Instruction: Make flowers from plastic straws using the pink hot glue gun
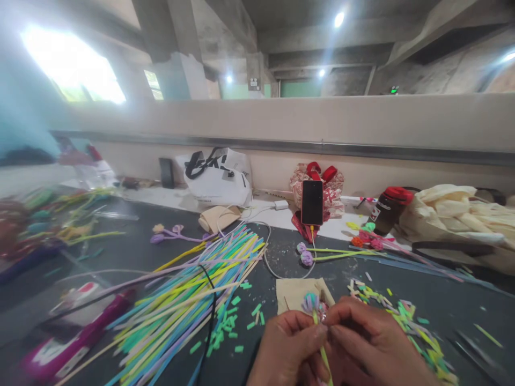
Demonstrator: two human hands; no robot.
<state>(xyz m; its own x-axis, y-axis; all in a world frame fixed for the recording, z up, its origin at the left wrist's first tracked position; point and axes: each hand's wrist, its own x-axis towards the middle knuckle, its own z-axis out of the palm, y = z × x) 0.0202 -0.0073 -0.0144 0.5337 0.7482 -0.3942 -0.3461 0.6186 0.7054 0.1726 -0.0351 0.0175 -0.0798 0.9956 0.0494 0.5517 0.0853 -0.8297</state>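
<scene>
Low in the head view, my left hand (292, 346) pinches the yellow-green stem of a small pipe-cleaner flower (310, 303) with a blue and lilac head. Its head stands upright above my fingers. Close beside it, my right hand (376, 343) has thumb and forefinger pressed together near the top of the stem. A small shiny pinkish bit shows by those fingertips, too small and blurred to name. Behind the flower lies a beige paper or cloth square (287, 289). Most of the lower stem is hidden by my fingers.
Long coloured pipe cleaners (189, 300) fan out at left, beside cut green pieces (225, 324) and a magenta handheld tool (80, 338). Finished lilac flowers (306, 258), a propped phone (313, 202), a dark jar (388, 212) and bags (219, 179) stand behind. Tweezers (475, 348) lie right.
</scene>
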